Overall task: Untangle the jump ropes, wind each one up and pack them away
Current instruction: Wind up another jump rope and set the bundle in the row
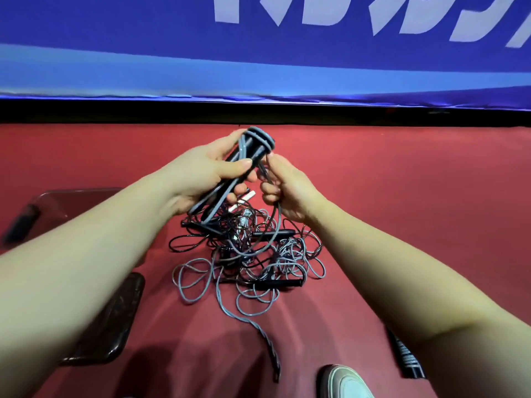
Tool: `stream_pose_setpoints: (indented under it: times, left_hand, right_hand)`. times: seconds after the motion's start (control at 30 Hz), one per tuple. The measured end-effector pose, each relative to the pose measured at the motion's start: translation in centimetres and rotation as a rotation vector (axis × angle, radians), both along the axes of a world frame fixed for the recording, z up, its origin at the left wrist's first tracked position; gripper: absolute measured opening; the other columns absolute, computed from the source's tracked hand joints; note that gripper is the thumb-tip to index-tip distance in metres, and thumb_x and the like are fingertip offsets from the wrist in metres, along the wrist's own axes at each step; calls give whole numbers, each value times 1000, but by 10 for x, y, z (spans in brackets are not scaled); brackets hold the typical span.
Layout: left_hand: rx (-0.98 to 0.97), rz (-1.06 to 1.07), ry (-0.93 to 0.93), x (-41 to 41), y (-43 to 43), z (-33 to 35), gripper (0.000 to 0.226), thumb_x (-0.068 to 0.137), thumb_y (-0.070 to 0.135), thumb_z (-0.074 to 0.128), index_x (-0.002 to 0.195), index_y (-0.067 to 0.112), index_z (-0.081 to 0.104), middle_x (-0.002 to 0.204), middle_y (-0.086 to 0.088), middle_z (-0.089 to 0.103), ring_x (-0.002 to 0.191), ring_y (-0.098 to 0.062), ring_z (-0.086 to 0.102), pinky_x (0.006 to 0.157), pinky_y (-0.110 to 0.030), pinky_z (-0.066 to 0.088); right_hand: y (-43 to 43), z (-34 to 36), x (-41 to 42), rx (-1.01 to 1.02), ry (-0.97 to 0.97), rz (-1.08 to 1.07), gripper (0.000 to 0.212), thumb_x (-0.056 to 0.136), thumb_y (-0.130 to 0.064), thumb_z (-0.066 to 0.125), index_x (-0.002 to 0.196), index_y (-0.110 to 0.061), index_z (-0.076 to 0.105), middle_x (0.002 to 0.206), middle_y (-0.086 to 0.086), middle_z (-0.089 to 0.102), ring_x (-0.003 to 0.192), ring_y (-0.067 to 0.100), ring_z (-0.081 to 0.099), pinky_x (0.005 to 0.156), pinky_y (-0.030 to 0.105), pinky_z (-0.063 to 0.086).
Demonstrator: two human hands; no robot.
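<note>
One rope looks partly wound: the left hand (207, 173) grips black handles (234, 156) with grey cord (258, 136) looped lengthwise over them, and the right hand (284, 188) pinches the trailing strand. Most work likely remains: a tangle (253, 254) of grey and black ropes lies on the red floor (402, 196) below

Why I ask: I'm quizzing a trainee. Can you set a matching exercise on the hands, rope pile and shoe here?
Things: 1 left hand; 2 right hand; 3 rope pile; 4 shoe.
States: A tangled on the red floor; B at the bottom edge; C grips the wound handles; D holds a loose grey cord.
Pairs: 1-C, 2-D, 3-A, 4-B.
</note>
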State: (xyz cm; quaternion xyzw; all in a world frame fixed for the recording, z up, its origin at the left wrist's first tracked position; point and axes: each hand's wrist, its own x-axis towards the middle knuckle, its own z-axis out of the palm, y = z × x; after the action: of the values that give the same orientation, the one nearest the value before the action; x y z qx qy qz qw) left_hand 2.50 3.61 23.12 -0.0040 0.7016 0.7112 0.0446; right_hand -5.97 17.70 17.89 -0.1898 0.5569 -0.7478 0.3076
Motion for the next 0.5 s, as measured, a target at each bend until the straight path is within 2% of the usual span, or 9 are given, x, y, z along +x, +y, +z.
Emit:
stream_pose_setpoints:
  times: [0.03, 0.1, 0.17, 0.27, 0.33, 0.4, 0.47, 0.5]
  left_hand:
    - [30, 39, -18, -2, -5, -2, 51, 95, 4, 47, 136, 33, 43, 77, -7, 60, 55, -15, 52, 43, -21, 43]
    - [82, 93, -28, -4, -15, -2, 52, 95, 4, 47, 137, 34, 42, 76, -6, 60, 54, -15, 52, 44, -21, 43]
    - [84, 124, -25, -5, -23, -3, 54, 95, 5, 48, 140, 33, 39, 76, -7, 60, 53, -15, 53, 44, -21, 44]
    - [43, 139, -23, -5, -26, -4, 54, 96, 6, 48, 141, 33, 39, 75, -6, 60, 54, -15, 53, 45, -22, 44]
    - [70, 153, 3, -7, -28, 2, 51, 97, 6, 46, 140, 31, 39, 75, -5, 59, 53, -14, 52, 45, -21, 43]
    - [112, 171, 33, -9, -33, 11, 45, 98, 6, 44, 136, 29, 42, 77, -7, 56, 51, -13, 51, 44, -20, 42]
    - [90, 191, 26, -9, -38, 10, 45, 98, 6, 44, 136, 29, 42, 78, -7, 57, 52, -13, 51, 44, -21, 43]
    - [59, 197, 14, -10, -40, 6, 47, 97, 6, 46, 138, 29, 42, 78, -7, 58, 53, -13, 52, 44, -21, 44]
  right_hand:
    - [1, -5, -3, 46, 126, -38, 16, 99, -21, 45, 83, -19, 49, 62, -6, 42, 42, 4, 28, 44, 18, 22]
    - [4, -14, -3, 289, 467, -109, 10, 92, -14, 57, 87, -22, 59, 64, -7, 50, 53, 11, 41, 53, 26, 34]
    - [4, -18, -4, 452, 659, -178, 13, 93, -18, 55, 95, -27, 65, 68, -7, 58, 66, 18, 49, 63, 30, 38]
    - [2, -18, -5, 463, 595, -164, 20, 99, -16, 43, 107, -25, 60, 75, -4, 61, 67, 17, 54, 64, 28, 41]
    - [7, -29, -8, 550, 572, -94, 26, 97, -3, 36, 106, -20, 54, 83, 3, 58, 59, 15, 51, 59, 29, 44]
    - [20, -48, -13, 695, 564, -65, 33, 91, 6, 29, 99, -19, 49, 93, 8, 56, 59, 15, 45, 59, 30, 40]
    - [35, -59, -21, 711, 430, -48, 33, 93, 5, 27, 95, -21, 48, 92, 7, 55, 56, 16, 41, 55, 28, 37]
    - [42, -56, -27, 683, 363, -56, 27, 96, 1, 29, 98, -20, 46, 88, 5, 54, 53, 15, 39, 52, 26, 36]
